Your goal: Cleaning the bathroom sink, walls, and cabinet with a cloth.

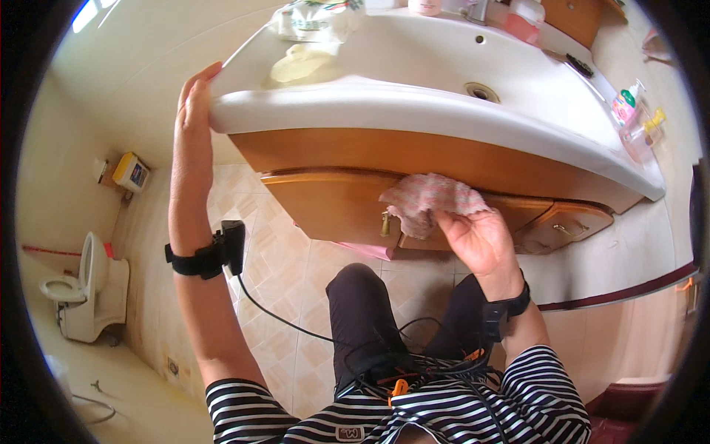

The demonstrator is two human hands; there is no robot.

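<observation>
My right hand (477,240) grips a pink and white patterned cloth (433,198) in front of the wooden cabinet (325,200), over the upper edge of its doors. Beside the cloth's lower left side hangs a brass handle (385,223). My left hand (194,111) lies along the left end of the white washbasin (296,107), its fingers stretched out and holding nothing. Close to that hand, a pale yellow cloth or glove-like piece (302,64) lies on the basin's ledge.
A white package (314,21), a pink liquid bottle (525,21), a dark brush (579,65) and pump bottles (627,103) stand or lie around the basin. A toilet (92,292) is at the left. Cables (296,325) run from my left wrist across my lap.
</observation>
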